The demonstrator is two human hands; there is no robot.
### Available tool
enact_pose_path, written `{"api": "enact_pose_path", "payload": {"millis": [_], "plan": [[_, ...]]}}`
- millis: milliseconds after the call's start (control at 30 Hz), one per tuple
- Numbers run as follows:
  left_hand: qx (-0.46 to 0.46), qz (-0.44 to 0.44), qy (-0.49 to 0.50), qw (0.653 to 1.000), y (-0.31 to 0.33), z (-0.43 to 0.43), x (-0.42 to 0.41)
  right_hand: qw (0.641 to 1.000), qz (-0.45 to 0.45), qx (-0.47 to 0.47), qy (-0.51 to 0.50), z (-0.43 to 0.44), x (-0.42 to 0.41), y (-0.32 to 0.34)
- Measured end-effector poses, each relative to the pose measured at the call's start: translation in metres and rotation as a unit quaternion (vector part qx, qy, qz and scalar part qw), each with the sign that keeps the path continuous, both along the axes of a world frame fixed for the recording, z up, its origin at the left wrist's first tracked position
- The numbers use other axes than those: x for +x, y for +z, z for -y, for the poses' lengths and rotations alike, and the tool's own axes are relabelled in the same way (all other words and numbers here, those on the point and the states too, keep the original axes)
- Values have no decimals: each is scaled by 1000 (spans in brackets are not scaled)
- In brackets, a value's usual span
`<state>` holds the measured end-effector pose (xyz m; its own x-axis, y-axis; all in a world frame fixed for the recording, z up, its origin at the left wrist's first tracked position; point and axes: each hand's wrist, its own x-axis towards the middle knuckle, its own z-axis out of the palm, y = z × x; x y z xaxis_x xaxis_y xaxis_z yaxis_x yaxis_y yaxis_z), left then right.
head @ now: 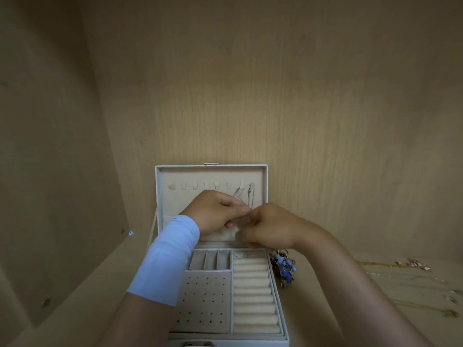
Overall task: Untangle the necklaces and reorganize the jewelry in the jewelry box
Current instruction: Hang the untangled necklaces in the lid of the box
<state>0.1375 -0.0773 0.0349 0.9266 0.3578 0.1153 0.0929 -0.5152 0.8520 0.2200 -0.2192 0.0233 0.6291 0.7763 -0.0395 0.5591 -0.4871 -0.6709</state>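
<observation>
Box [211, 168] standing open on a shelf [75, 309], left hand [215, 214] with its grip pinching a silver chain [249, 197] hanging from the lid's hooks, right hand [268, 226] meeting it, fingers curling, blurred, grip unclear, blue beads [285, 267] lying just beside the box.

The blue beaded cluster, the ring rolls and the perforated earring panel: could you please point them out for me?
blue beaded cluster [286, 266]: head view, on its blue beads.
ring rolls [255, 294]: head view, on a middle roll.
perforated earring panel [204, 296]: head view, on its centre.
</observation>
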Motion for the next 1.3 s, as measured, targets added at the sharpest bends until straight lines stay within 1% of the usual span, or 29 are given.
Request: {"api": "enact_pose_path", "payload": {"millis": [67,133,200,267,333,433,500,567,667,767,900,1100,1167,1233,1300], "plan": [[15,20,-6,1000,0,-1,2,999,-32,41,3,-6,-6,-6],[25,35,-3,999,-1,-3,1,994,-55,88,-24,-8,-5,-9],[43,30,1,999,0,-8,-1,996,1,78,-52,-6,1,-8],[96,3,7,995,-1,-13,-3,994,69,53,-69,-5,2,-6],[168,-35,26,985,-2,-18,-3,989,109,48,-82,-4,1,-2],[213,-80,48,973,-6,-18,-3,980,156,56,-110,-5,-1,8],[249,-97,51,962,-7,-14,-3,976,149,104,-123,-4,-2,10],[283,-117,49,951,-9,-9,-3,972,120,163,-124,-4,-3,11],[345,-138,32,928,-13,-5,0,956,108,230,-145,-6,-1,10],[347,-144,25,926,-16,-6,2,945,104,269,-155,-10,0,11],[345,-146,23,927,-15,-12,1,942,109,287,-138,-19,2,22],[302,-142,8,943,-12,-17,-1,938,190,255,-135,-30,15,38],[290,-136,8,947,-10,-19,-3,949,214,203,-113,-32,13,31],[283,-133,9,950,-10,-19,-3,961,236,115,-87,-32,12,19],[285,-127,10,950,-10,-18,-4,961,262,54,-72,-30,11,8]]}}
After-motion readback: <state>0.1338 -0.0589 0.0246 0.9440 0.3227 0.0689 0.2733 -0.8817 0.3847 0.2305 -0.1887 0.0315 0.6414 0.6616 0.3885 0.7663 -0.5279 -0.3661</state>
